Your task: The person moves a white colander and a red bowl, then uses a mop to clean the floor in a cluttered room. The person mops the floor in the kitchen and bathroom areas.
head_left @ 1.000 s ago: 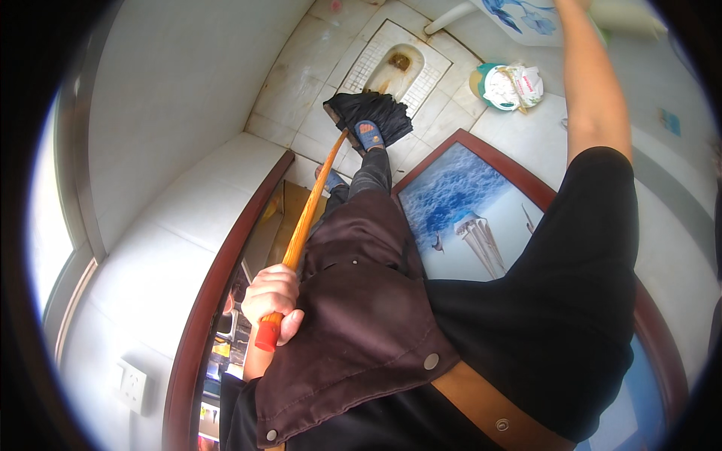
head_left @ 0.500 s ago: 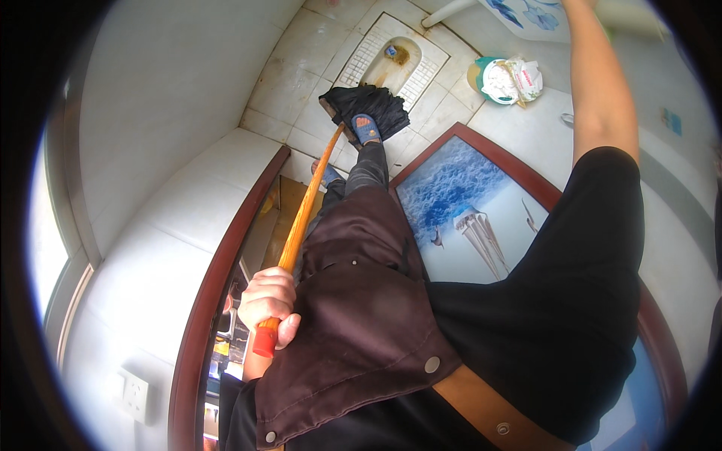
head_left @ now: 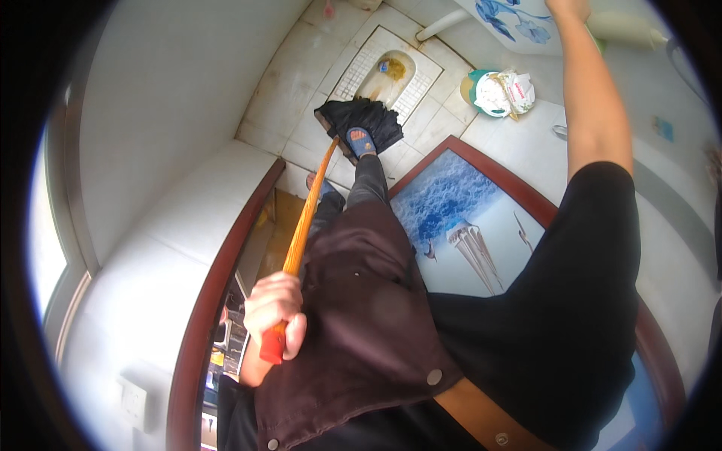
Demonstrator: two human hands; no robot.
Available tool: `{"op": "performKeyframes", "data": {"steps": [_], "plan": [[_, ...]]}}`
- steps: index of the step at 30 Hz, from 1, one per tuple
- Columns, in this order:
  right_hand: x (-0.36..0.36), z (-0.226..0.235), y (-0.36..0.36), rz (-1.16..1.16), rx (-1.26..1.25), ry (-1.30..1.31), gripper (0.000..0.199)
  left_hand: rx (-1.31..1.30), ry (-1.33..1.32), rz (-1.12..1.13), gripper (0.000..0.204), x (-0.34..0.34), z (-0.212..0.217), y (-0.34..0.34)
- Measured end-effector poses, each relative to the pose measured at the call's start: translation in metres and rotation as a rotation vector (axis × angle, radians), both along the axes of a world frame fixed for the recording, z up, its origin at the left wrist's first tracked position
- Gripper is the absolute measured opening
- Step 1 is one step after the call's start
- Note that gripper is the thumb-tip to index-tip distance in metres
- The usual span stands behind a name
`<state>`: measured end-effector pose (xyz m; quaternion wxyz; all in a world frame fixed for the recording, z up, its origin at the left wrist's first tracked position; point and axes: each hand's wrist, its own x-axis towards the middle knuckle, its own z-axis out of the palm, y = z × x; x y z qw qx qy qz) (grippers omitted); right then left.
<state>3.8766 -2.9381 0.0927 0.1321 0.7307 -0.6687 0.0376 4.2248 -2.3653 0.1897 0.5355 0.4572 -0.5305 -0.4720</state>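
Observation:
My left hand (head_left: 274,310) is wrapped round the wooden handle of a mop (head_left: 307,225), just above its red end cap. The black mop head (head_left: 368,120) lies spread on the tiled floor in front of the squat toilet. My foot in a blue slipper (head_left: 361,141) rests on or right against the mop head; which one I cannot tell. My right arm is stretched far forward. At the top edge, my right hand (head_left: 569,9) is beside a white panel with blue flowers (head_left: 519,21). Its fingers are cut off by the frame.
A squat toilet (head_left: 421,84) with brown dirt and a small blue scrap is set in the floor. A green and white bin (head_left: 492,94) with bags stands to its right. A dark red door frame (head_left: 214,301) and a picture-printed door (head_left: 444,203) flank me. A white pipe (head_left: 444,24) runs behind.
The whole view has shifted slightly, with the toilet and mop head lower in the picture. My left hand stays closed on the handle; the right arm remains stretched forward.

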Motion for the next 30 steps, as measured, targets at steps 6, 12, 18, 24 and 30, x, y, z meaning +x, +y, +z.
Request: {"op": "performKeyframes", "data": {"steps": [6, 12, 18, 24, 30], "plan": [[0.0, -0.006, -0.01, 0.024, -0.046, 0.04, 0.04, 0.033, -0.022, -0.07, 0.016, -0.009, 0.015, 0.016], [-0.002, 0.001, -0.018, -0.074, 0.038, -0.019, 0.038, 0.032, -0.044, -0.093, 0.015, -0.005, 0.018, 0.029], [0.017, 0.012, 0.001, -0.074, 0.061, -0.024, 0.036, 0.03, -0.05, -0.047, 0.015, -0.014, 0.019, 0.03], [0.011, 0.01, -0.007, -0.11, 0.068, -0.025, 0.035, 0.023, -0.059, -0.062, 0.016, -0.01, 0.01, 0.017], [0.003, 0.005, -0.011, -0.039, 0.066, 0.009, 0.036, 0.035, -0.036, 0.025, 0.015, 0.001, 0.002, 0.011]]}}
